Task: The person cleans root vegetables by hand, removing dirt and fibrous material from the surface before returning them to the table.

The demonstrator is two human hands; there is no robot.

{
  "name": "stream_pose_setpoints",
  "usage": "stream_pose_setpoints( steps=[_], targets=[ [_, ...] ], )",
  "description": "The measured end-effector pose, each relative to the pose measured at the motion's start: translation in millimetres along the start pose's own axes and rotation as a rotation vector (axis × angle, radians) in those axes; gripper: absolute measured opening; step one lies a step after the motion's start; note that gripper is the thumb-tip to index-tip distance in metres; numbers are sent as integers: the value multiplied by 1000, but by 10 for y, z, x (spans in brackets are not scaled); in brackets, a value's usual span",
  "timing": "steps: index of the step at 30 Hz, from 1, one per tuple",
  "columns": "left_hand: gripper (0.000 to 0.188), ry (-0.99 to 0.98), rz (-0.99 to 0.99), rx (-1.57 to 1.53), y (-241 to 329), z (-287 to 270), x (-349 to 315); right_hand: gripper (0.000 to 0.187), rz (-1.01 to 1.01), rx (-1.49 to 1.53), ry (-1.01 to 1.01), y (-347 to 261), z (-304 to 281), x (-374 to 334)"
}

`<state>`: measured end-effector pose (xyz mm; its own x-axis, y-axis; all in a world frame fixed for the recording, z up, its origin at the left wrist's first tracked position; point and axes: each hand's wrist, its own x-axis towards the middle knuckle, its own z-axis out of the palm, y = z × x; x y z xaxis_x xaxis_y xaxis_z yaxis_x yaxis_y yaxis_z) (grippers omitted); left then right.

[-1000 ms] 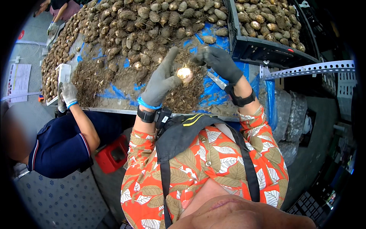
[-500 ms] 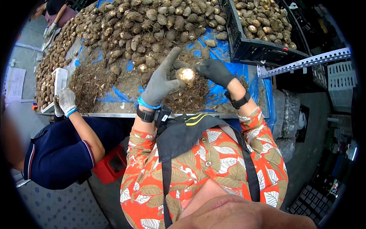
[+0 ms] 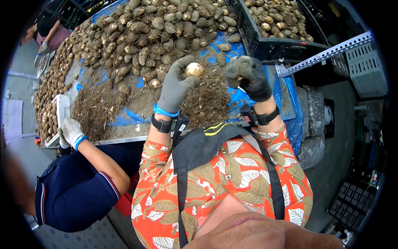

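Observation:
My left hand (image 3: 176,85), in a grey glove with a blue band at the wrist, is closed around a taro corm (image 3: 194,69). A pale, trimmed face of the corm shows between thumb and fingers. To the right, apart from the corm, my right hand (image 3: 250,79) in a dark glove makes a fist. A brown bit and a pale sliver show at its fingers, like a small knife (image 3: 240,88) mostly hidden by the glove. Below the hands lies a heap of brown root fibres (image 3: 209,99). Beyond them rises a large pile of hairy taro corms (image 3: 166,29).
A black crate (image 3: 265,50) of corms stands at the back right, beside a perforated metal bar (image 3: 327,56). Blue sheeting (image 3: 240,99) covers parts of the table. On the left a co-worker's gloved hand (image 3: 72,130) touches a white tray edge (image 3: 63,107); another person (image 3: 49,31) is farther back.
My right hand has drawn away from the corm to the right and curled into a fist. My left hand has turned, lifting the corm a little away from me. The whole view has shifted slightly.

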<state>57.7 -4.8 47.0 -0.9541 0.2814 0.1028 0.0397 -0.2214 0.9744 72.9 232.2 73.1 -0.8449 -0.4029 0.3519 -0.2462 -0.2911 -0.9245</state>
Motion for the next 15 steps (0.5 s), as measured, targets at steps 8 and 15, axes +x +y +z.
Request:
stream_pose_setpoints(
  steps=[8,15],
  targets=[
    [60,-106,-51,-16,-39,74,85,21,-86,-740,422,224,513,122],
    [51,21,-95,-148,-113,-19,142,14,422,-721,-387,199,283,-45]
  ],
)
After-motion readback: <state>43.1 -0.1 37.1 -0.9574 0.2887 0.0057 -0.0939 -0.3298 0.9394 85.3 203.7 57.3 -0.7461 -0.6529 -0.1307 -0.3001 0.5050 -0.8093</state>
